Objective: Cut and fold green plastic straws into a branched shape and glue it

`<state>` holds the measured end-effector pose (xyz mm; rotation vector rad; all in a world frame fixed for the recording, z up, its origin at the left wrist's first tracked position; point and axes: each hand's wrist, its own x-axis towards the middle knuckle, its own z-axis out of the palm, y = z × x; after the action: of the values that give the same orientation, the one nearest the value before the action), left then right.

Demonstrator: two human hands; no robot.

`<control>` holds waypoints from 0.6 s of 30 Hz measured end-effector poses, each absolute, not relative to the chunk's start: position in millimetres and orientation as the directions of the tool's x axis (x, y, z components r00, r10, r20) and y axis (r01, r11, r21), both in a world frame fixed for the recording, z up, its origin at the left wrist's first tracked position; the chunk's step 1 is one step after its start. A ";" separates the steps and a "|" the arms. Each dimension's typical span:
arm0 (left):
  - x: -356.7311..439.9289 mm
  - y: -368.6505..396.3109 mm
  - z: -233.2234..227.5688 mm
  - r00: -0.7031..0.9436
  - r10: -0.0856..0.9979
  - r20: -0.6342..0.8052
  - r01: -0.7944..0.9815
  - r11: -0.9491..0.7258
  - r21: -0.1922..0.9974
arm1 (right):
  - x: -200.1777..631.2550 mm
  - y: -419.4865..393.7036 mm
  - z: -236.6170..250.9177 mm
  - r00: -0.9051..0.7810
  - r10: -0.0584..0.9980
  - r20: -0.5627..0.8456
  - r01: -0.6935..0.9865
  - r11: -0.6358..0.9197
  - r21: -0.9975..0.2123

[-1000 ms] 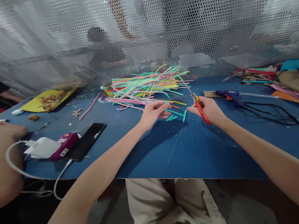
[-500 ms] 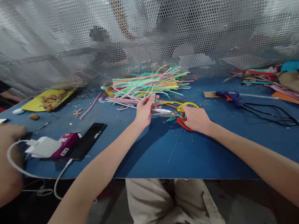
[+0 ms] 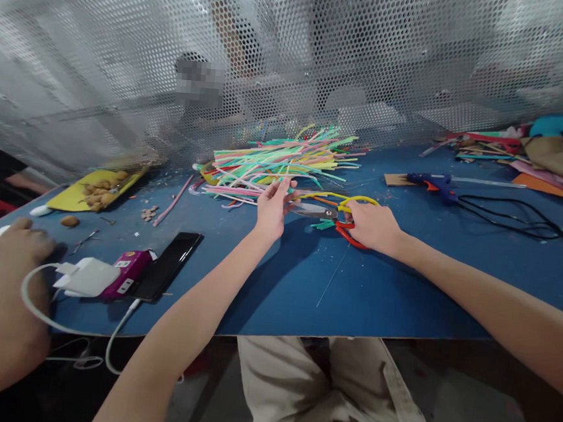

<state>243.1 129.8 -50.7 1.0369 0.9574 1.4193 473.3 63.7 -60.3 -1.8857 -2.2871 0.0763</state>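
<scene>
My left hand (image 3: 272,211) is closed in a pinch on a green pipe cleaner (image 3: 290,189), most of which the fingers hide. My right hand (image 3: 372,226) grips scissors (image 3: 327,213) with one yellow and one red handle. Their metal blades point left, and the tips reach the fingers of my left hand. Short green pipe cleaner pieces (image 3: 323,225) lie on the table just below the blades. Behind my hands spreads a big heap of pipe cleaners (image 3: 276,158) in green, pink, yellow and white.
A blue glue gun (image 3: 432,182) with a black cord lies right on the blue table (image 3: 274,301). Left are a phone (image 3: 170,267), a purple power block (image 3: 128,274) with white charger, and a yellow sheet (image 3: 68,195) bearing brown lumps. Another person's hand (image 3: 20,242) rests far left. Perforated mesh (image 3: 372,49) stands behind.
The scissors and my right hand have shifted slightly right, and the blades have turned a little. My left hand keeps its pinch in nearly the same place.
</scene>
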 end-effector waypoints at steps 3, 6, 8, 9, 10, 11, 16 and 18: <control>240.9 131.7 -51.3 -0.059 0.991 0.121 -0.339 -0.134 0.931 | 477.6 65.1 -63.0 -0.161 0.984 0.072 0.962 0.173 -0.210; 240.4 132.7 -53.0 -0.052 0.990 0.130 -0.352 -0.140 0.925 | 482.5 66.1 -64.1 -0.133 0.987 0.088 0.957 0.151 -0.247; 241.2 132.5 -54.4 -0.041 0.990 0.133 -0.354 -0.138 0.925 | 485.5 66.3 -62.8 -0.098 0.987 0.125 0.954 0.129 -0.270; 242.0 132.1 -55.0 -0.037 0.990 0.137 -0.355 -0.141 0.924 | 486.9 66.1 -61.5 -0.075 0.986 0.148 0.950 0.116 -0.291; 243.1 131.3 -55.6 -0.035 0.989 0.145 -0.353 -0.148 0.924 | 488.1 65.9 -60.0 -0.050 0.984 0.172 0.941 0.104 -0.322; 244.3 130.2 -56.0 -0.034 0.987 0.155 -0.348 -0.158 0.924 | 489.1 65.4 -58.4 -0.025 0.981 0.194 0.927 0.095 -0.363; 255.5 115.8 -56.8 0.032 0.986 0.164 -0.284 -0.149 0.947 | 484.3 60.7 -55.3 0.018 0.963 0.268 0.598 0.204 -0.775; 261.5 107.1 -57.7 0.126 0.981 0.145 -0.250 -0.110 0.962 | 476.5 57.3 -55.8 0.012 0.952 0.305 0.278 0.290 -0.916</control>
<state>261.5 107.1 -57.7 1.1822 0.8601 1.3001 476.5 57.3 -55.8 -1.1939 -1.4937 0.7955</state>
